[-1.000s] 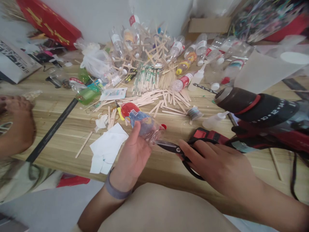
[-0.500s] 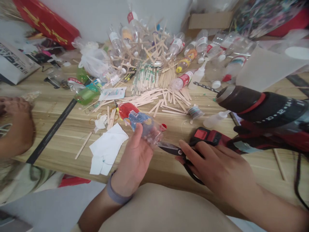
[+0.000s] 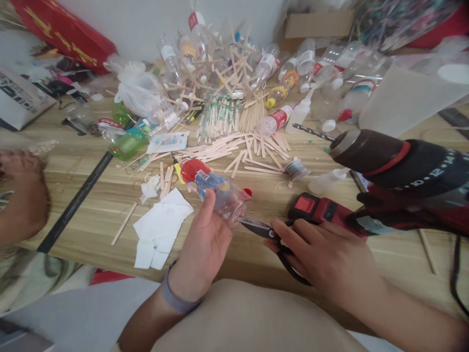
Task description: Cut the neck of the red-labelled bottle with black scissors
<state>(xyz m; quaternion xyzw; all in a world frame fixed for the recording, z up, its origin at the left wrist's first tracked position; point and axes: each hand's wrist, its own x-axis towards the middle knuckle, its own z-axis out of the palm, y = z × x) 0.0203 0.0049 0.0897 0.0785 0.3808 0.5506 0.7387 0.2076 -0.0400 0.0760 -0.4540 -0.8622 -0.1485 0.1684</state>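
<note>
My left hand (image 3: 206,244) is closed round the lower end of a clear plastic bottle (image 3: 216,186) with a red and blue label, its thumb lying along the side. The bottle is tilted, pointing away to the left. In my right hand (image 3: 322,249) is a pair of black-handled scissors (image 3: 258,228), fingers wrapped in the loops. The blade tips meet the near end of the bottle; whether they have gone into the plastic I cannot tell. Behind the bottle a small red cap (image 3: 247,192) shows on the table.
A red and black power drill (image 3: 395,161) with a long bit stands close on the right. Wooden sticks (image 3: 227,146), a wire spool (image 3: 296,169) and many plastic bottles (image 3: 280,120) spread behind. White paper (image 3: 161,230) lies left. Another person's hand (image 3: 24,190) rests at the far left.
The view has shifted slightly. Both hands keep nearly the same pose, with the bottle and scissors held in place against each other.
</note>
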